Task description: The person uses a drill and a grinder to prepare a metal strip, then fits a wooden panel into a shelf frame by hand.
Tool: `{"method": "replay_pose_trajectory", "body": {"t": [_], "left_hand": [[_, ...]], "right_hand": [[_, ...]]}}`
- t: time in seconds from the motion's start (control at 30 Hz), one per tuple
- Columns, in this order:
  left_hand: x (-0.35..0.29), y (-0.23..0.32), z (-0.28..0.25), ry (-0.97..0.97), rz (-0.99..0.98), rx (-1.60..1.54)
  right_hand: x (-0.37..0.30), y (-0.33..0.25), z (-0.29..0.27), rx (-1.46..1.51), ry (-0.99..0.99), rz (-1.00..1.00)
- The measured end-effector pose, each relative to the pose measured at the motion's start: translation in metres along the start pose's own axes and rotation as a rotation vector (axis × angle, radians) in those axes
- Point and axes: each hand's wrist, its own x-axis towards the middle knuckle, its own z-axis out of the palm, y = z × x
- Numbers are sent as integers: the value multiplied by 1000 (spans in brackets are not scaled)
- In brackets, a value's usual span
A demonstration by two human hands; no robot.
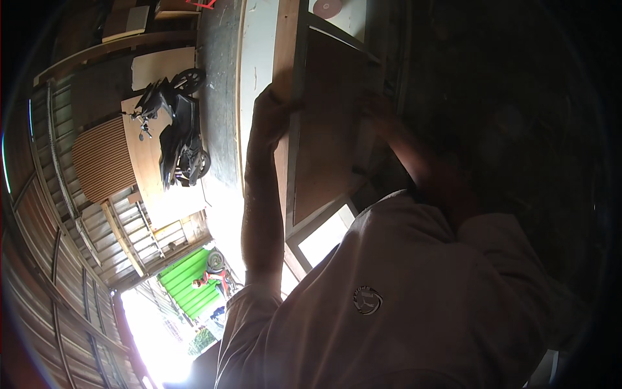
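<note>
A brown rectangular panel [330, 123] with a pale grey frame [293, 155] around it lies in front of me. At its left side my left hand [273, 111] is closed over the frame's edge, its fingers bent inward. Beside that hand, a light wooden board [285, 45] runs lengthwise along the frame. My right hand [378, 109] reaches to the panel's right side, deep in shadow; its fingers are too dark to make out. Close to my body, a pale opening [327, 233] shows within the lower part of the frame.
A pink round disc [327, 8] lies on a pale surface beyond the panel. To the left, a black motorcycle [178, 129] stands by wooden sheets and a slatted panel [103, 159]. A bright doorway [155, 330] and a green corrugated sheet [191, 279] are at lower left. Darkness covers the right side.
</note>
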Motion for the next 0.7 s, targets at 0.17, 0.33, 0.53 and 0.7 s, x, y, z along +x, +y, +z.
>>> {"method": "replay_pose_trajectory", "body": {"t": [0.17, 0.33, 0.53, 0.7], "left_hand": [[-7, -3, -1, 16, -14, -17], [-6, -20, -9, 73, 0, -36], [-3, -13, -6, 70, -18, 90], [-6, -8, -3, 66, -50, 31]], "right_hand": [[-19, -25, 19, 279, 162, -59], [-19, -17, 20, 170, 128, -175], [-15, -24, 18, 341, 159, 6], [-26, -38, 20, 425, 79, 25]]}}
